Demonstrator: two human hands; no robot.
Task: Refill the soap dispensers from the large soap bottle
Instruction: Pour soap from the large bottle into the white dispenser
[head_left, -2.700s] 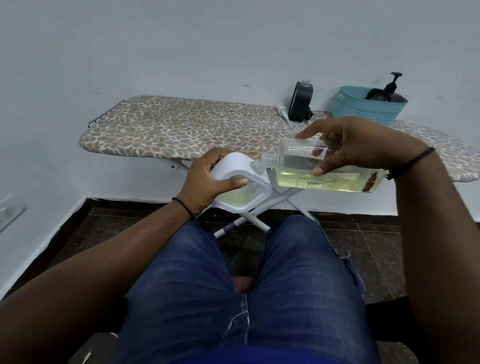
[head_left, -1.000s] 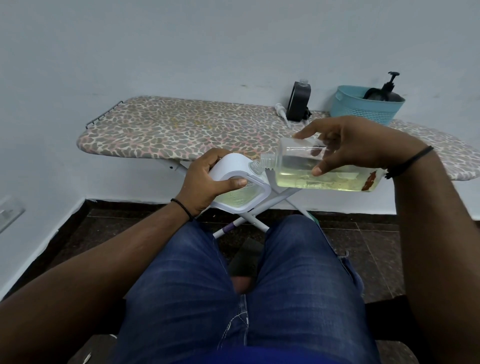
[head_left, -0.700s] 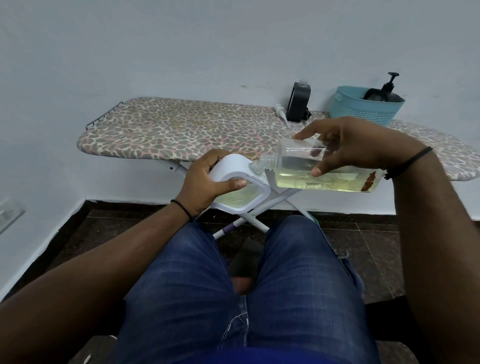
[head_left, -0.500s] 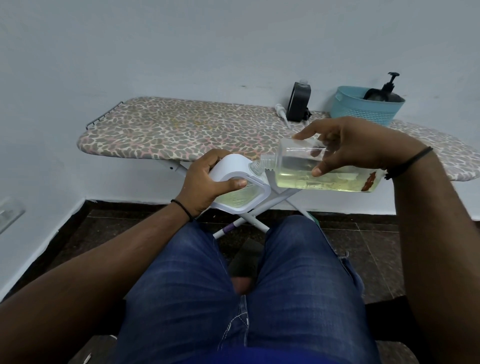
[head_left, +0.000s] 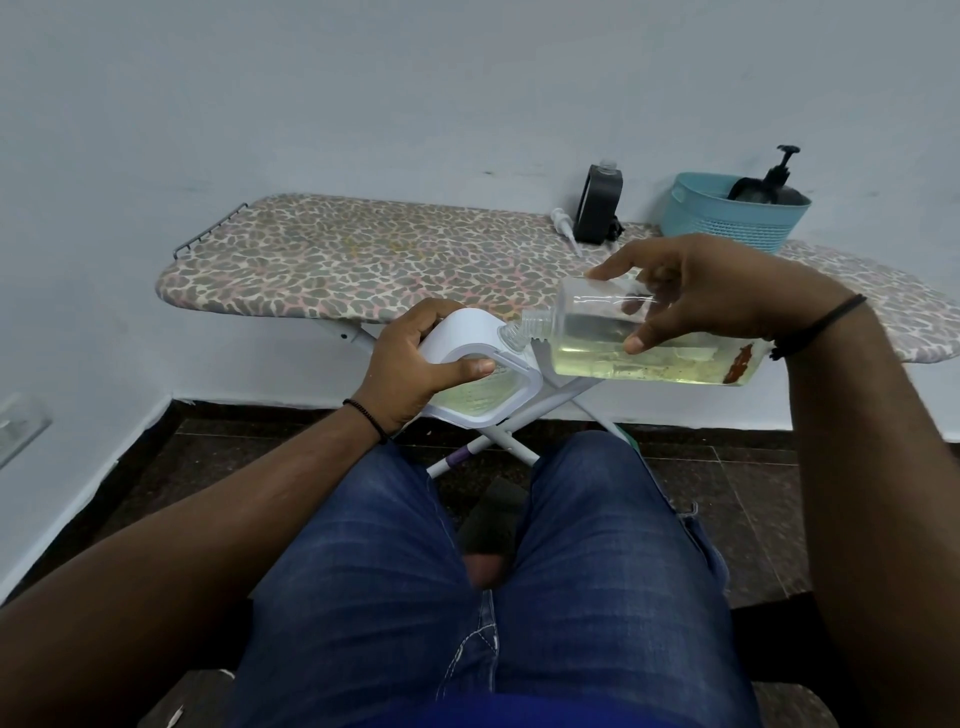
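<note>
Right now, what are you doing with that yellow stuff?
A seated person is refilling soap. The right hand tips a clear plastic bottle of pale yellow liquid on its side, its neck at the top of a white soap dispenser gripped by the left hand. Yellow liquid already shows inside the dispenser.

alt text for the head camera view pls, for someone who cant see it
A seated person's right hand tips a clear soap bottle of yellowish liquid sideways, its neck at the opening of a white dispenser gripped by the left hand. Behind stands a leopard-print ironing board with a black dispenser and a teal basket.
</note>
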